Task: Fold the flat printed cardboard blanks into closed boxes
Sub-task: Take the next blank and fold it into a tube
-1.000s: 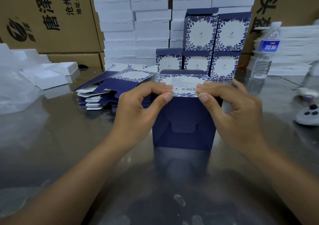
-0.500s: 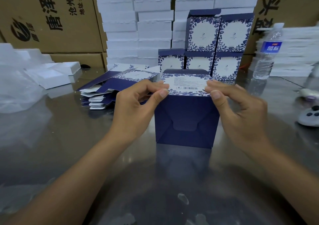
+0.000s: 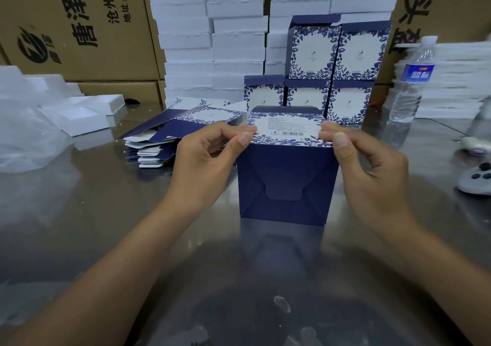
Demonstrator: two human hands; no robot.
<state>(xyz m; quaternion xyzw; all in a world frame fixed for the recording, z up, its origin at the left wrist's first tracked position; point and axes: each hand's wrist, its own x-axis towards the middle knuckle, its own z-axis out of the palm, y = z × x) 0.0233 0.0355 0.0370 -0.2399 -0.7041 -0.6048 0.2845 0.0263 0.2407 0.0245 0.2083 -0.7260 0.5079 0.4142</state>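
Sliding outward since a second ago, the left hand (image 3: 206, 165) and right hand (image 3: 372, 178) now pinch the upper corners of the navy box (image 3: 287, 175) at frame centre.

The left carton (image 3: 79, 27) bears large black characters 唐泽 beside a round black logo, with smaller lines beginning 沧州唐 and 地址:河, both cut off at the frame's edge. The right carton (image 3: 414, 13) shows 头盔 in big black strokes. The bottle (image 3: 411, 80) has a blue label with white characters too blurred to read. The box (image 3: 287, 125) carries a barcode (image 3: 296, 133) under print too small to read. The small marks on the stacked boxes (image 3: 313, 51) are also unreadable.
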